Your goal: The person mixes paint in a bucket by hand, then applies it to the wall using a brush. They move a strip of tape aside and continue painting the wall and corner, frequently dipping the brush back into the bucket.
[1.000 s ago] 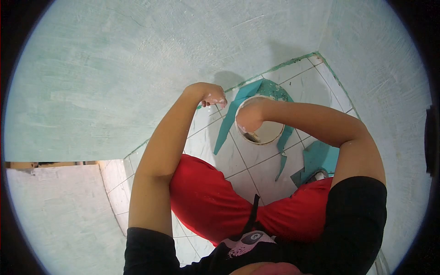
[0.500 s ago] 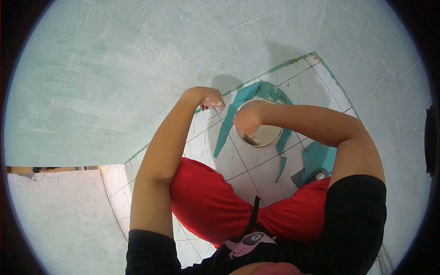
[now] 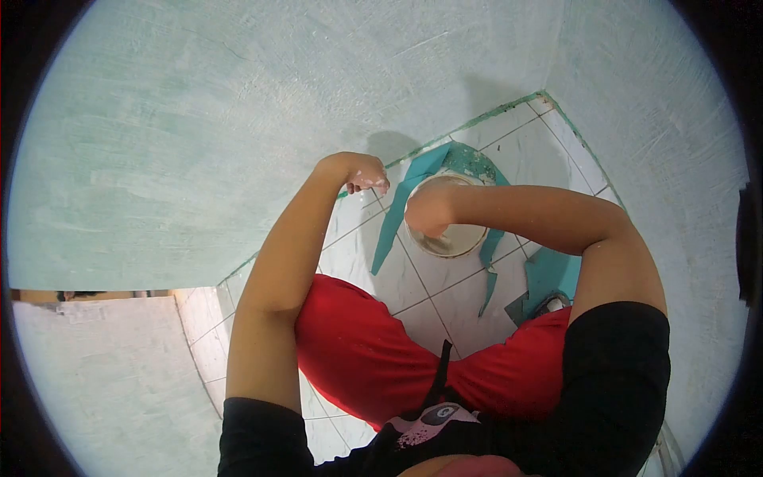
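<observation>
My left hand [image 3: 367,173] hangs by the wall, left of the bucket, with its fingers curled closed. White smears cover its back and knuckles; whatever it may hold is hidden. My right hand [image 3: 429,208] reaches over the near left part of the round white bucket [image 3: 449,255], its fingers bent down inside the rim. The back of that hand hides its fingertips and anything in them. Pale whitish material [image 3: 467,237] shows in the bucket.
Torn teal sheeting [image 3: 391,230] lies around the bucket on white floor tiles [image 3: 413,274]. Another teal piece [image 3: 554,272] is beside my right knee. A pale green, streaked wall [image 3: 238,119] rises close ahead, meeting another wall [image 3: 660,119] at the right corner.
My right hand has shifted slightly within the bucket, and the dark patch below its fingers shows less. My left hand stays almost where it was.
</observation>
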### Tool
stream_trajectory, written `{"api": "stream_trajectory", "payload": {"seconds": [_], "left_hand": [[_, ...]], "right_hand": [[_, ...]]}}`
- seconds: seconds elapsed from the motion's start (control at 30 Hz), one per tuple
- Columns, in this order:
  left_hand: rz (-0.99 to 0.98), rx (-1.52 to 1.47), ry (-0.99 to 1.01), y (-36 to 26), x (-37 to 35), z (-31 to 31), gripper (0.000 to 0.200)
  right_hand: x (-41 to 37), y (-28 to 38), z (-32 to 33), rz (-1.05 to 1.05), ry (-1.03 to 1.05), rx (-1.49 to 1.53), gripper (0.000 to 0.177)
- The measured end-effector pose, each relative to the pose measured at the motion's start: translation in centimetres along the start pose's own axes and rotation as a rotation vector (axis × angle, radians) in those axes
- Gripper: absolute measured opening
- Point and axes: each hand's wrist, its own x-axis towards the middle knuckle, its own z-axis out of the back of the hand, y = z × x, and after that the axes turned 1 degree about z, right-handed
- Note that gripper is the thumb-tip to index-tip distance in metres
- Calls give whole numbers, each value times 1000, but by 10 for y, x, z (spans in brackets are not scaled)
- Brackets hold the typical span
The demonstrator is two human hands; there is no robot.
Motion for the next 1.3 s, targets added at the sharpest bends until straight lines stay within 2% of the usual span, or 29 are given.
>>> {"api": "stream_trajectory", "payload": {"seconds": [0.13, 0.27, 0.33, 0.43, 0.5, 0.53, 0.6, 0.63, 0.7, 0.8, 1.03, 1.23, 1.3], "left_hand": [[-30, 46, -6, 3, 2, -1, 34], [-121, 56, 7, 7, 7, -1, 33], [29, 12, 27, -1, 0, 2, 44], [43, 21, 25, 4, 6, 0, 44], [29, 5, 19, 1, 1, 1, 44], [13, -12, 14, 0, -1, 1, 44], [20, -16, 16, 1, -1, 1, 43], [25, -21, 16, 0, 0, 1, 42], [7, -23, 21, 6, 6, 1, 41], [-2, -24, 13, 4, 5, 1, 40], [-7, -13, -6, 5, 11, 1, 39], [9, 41, -20, 5, 8, 2, 33], [25, 34, -21, 6, 8, 2, 33]], "right_hand": [[3, -1, -8, -49, -27, -24, 22], [1, -3, 0, 64, -2, 69, 22], [5, -8, -2, 105, 15, 125, 22], [7, -19, -5, -2, 54, 67, 21], [5, -27, 0, -55, 299, -68, 23], [3, -30, 0, -53, 298, -68, 23], [-7, -34, 4, -182, 229, -53, 26], [-13, -36, 4, -180, 232, -52, 26], [-21, -46, 1, -388, -15, 17, 23], [-23, -60, 5, -498, -86, -22, 28], [-35, -77, 11, -509, -176, -5, 38], [-46, -105, 2, -344, -235, -57, 43], [-49, -114, -6, -273, -315, -54, 43]]}}
